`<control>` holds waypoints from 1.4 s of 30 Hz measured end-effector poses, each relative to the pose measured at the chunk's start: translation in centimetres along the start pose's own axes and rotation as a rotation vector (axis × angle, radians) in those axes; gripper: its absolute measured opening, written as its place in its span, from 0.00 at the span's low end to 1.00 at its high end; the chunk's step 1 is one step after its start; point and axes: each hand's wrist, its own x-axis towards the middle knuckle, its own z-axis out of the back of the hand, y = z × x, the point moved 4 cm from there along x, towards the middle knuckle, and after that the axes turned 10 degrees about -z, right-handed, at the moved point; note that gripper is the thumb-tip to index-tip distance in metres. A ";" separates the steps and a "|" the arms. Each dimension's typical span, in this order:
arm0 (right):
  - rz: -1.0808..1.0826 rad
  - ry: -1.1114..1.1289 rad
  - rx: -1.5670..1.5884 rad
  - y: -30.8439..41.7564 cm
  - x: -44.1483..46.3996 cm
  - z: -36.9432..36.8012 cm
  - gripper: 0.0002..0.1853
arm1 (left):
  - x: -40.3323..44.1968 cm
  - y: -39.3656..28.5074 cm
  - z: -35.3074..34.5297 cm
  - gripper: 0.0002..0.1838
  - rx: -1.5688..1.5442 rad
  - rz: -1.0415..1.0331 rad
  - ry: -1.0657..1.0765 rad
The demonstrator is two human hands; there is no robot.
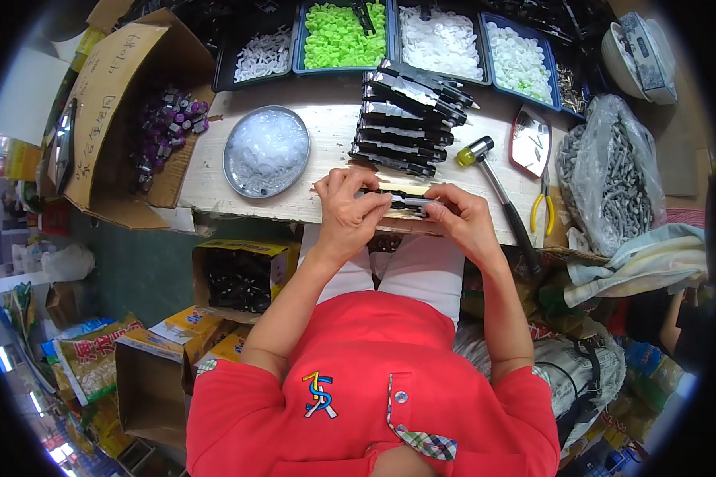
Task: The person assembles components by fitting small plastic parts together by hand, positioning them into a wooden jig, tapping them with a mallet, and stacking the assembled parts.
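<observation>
Near the table's front edge, a long black plastic part (404, 195) with a grey piece along it lies between my two hands. My left hand (347, 211) pinches its left end, fingers bent and pressed together. At the other end, my right hand (467, 220) grips with thumb and fingers. The fingertips partly hide the part, and its exact kind does not show. Just beyond my hands rises a stack of similar black parts (402, 131), laid crosswise with silvery strips. To the right of the stack lies a hammer (497, 187) with a yellow head end and black grip.
A round metal dish (239, 176) holds clear small pieces. Blue trays (297, 48) of green and white pieces line the back. On the right are yellow-handled pliers (544, 208), a red-rimmed tray (517, 163) and a plastic bag (612, 175) of grey parts. A cardboard box (107, 119) stands left.
</observation>
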 end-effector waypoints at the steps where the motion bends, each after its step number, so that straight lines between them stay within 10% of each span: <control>1: 0.001 -0.018 -0.007 0.0 0.0 0.1 0.10 | 0.0 0.0 0.0 0.07 0.000 0.000 0.000; 21: -0.102 -0.016 -0.021 0.5 1.0 1.3 0.10 | 0.2 -0.1 0.1 0.07 -0.026 -0.028 -0.028; 42: 0.487 -1.153 -0.786 14.1 21.5 23.6 0.08 | 0.7 -0.1 0.3 0.07 -0.033 0.049 0.041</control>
